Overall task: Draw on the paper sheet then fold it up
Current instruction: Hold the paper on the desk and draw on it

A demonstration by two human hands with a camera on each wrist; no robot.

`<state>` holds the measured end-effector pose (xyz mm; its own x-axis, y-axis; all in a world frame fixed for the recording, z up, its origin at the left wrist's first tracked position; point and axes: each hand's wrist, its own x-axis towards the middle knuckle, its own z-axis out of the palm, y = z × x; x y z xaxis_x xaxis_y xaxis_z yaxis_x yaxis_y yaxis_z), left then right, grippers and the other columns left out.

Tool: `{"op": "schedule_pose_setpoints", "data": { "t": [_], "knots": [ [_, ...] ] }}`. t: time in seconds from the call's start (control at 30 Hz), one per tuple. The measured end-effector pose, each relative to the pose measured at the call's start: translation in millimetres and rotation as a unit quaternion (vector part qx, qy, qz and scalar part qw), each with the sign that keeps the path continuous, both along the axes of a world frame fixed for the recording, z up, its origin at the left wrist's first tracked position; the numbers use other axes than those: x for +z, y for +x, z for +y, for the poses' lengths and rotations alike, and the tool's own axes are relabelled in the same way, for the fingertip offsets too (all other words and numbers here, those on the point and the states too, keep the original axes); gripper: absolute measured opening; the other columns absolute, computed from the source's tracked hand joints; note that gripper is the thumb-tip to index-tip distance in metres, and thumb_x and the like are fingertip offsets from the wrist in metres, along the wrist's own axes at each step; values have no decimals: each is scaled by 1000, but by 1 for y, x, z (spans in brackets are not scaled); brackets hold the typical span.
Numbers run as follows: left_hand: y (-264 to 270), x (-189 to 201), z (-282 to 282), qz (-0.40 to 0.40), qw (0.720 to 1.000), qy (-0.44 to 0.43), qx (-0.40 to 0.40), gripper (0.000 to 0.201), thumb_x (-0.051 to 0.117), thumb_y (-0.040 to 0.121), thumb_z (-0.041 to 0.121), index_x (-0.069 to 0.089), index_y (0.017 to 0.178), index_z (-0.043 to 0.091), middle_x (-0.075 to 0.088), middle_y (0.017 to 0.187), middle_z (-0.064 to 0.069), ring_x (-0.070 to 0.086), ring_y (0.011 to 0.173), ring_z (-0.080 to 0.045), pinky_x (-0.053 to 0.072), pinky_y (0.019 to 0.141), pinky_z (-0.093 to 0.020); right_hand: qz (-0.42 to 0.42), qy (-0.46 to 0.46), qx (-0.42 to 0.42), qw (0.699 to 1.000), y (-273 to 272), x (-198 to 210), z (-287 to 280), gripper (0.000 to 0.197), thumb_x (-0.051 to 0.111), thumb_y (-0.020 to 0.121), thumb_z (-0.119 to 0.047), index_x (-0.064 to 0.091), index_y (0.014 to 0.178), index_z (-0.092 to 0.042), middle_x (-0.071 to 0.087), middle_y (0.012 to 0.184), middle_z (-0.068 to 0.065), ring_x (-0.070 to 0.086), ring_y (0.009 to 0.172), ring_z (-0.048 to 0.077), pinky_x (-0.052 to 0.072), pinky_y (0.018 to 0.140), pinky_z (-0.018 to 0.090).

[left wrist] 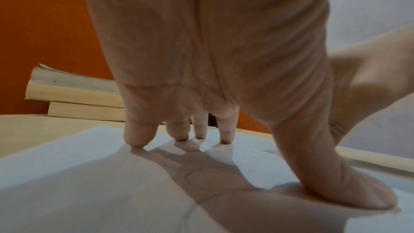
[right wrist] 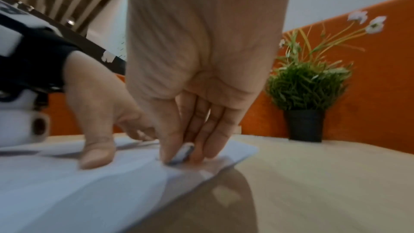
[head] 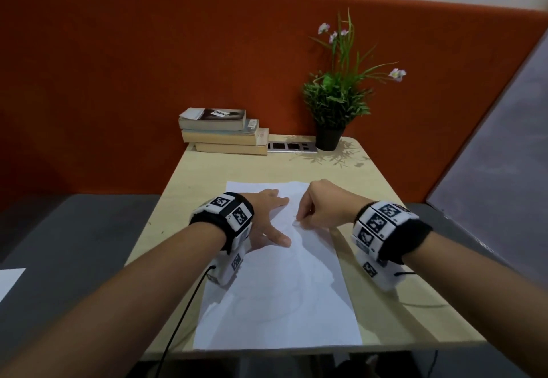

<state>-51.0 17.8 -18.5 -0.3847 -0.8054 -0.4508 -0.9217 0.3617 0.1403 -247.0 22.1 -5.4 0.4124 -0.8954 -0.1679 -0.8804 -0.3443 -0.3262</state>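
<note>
While the left hand (head: 262, 214) lies spread on the paper sheet (head: 278, 312), fingers straight and splayed, the left wrist view shows its fingertips (left wrist: 135, 139) and thumb pressing down on the white surface with the palm arched above. The sheet sits lengthwise on the light wooden table (head: 385, 259), near edge close to the table's front edge, faint curved pencil lines on it. Right hand (head: 321, 205) is over the sheet's right side, fingers curled down, thumb and fingers pinched round a small grey thing (right wrist: 183, 153) whose tip meets the paper; blurred, probably a short pencil or pen, can't tell for sure. Paper bulges up slightly between the two hands in the right wrist view. Both wrists carry black bands with white marker blocks; a black cable runs off the left one. At the table's far edge: stack of books (head: 222, 131) on the left, potted plant (head: 335, 105) with pale flowers on the right, grey socket strip (head: 292, 147) between them. Orange panel (head: 118, 66) behind.
</note>
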Motion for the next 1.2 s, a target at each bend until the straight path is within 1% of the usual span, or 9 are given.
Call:
{"op": "schedule_pose_setpoints", "data": {
  "t": [0.23,0.33,0.43,0.5,0.67,0.8,0.97,1.07,1.2],
  "knots": [
    [0,0,0,8,1000,5,9,116,69,75,75,2,161,37,-11,168,13,6,155,-15,19,123,-47,-37,-50,-49,997,13,3,-30,14,76,82,-7,84,93,-11,78,88,0,67,77,9,58,71,23],
    [0,1,-1,3,1000,6,4,116,69,75,75,2,162,36,-11,169,11,5,156,-16,19,123,-48,-22,-45,-40,998,11,0,-23,10,78,82,-10,83,91,-13,77,87,-1,71,81,13,59,71,23],
    [0,1,0,-3,1000,3,-6,116,67,77,75,1,162,33,-12,169,9,4,156,-15,17,122,-46,3,-14,13,1000,-4,-2,7,11,78,82,-14,84,91,-19,78,88,-8,67,77,3,50,65,12],
    [0,0,1,-3,1000,-1,-7,115,67,79,74,1,162,31,-11,169,8,5,156,-16,18,121,-44,12,4,47,999,-12,0,22,11,79,83,-18,84,91,-22,78,89,-13,66,77,0,49,67,10],
    [-2,4,1,-9,1000,1,-8,113,66,80,73,1,162,32,-11,169,7,5,156,-17,19,121,-45,-20,-21,-2,1000,1,4,-3,12,79,80,-11,85,88,-18,78,84,-9,67,74,1,55,69,19],
    [-2,4,1,-15,1000,0,-5,114,66,78,75,0,162,34,-11,169,9,6,156,-17,20,120,-46,-19,-50,-30,998,9,3,-16,9,77,83,-10,84,89,-12,78,85,0,71,77,14,61,72,28],
    [-1,-1,-2,-9,1000,2,-6,116,67,77,76,0,162,34,-11,169,9,4,156,-17,18,121,-47,11,-9,25,1000,-14,-1,28,12,78,82,-13,84,91,-18,78,90,-8,68,80,5,48,65,11],
    [0,-3,-4,-8,1000,-3,-3,117,67,75,77,0,162,34,-11,169,9,3,156,-16,17,121,-47,5,7,42,999,-21,0,37,14,79,82,-14,84,92,-21,77,91,-12,67,80,3,46,64,8],
    [0,-1,-3,-17,1000,-4,1,117,66,75,79,0,162,35,-11,169,10,1,156,-13,16,121,-46,-29,-34,-17,999,-5,3,9,11,77,82,-12,84,89,-16,78,86,-6,69,79,9,58,73,23]
  ]
}}
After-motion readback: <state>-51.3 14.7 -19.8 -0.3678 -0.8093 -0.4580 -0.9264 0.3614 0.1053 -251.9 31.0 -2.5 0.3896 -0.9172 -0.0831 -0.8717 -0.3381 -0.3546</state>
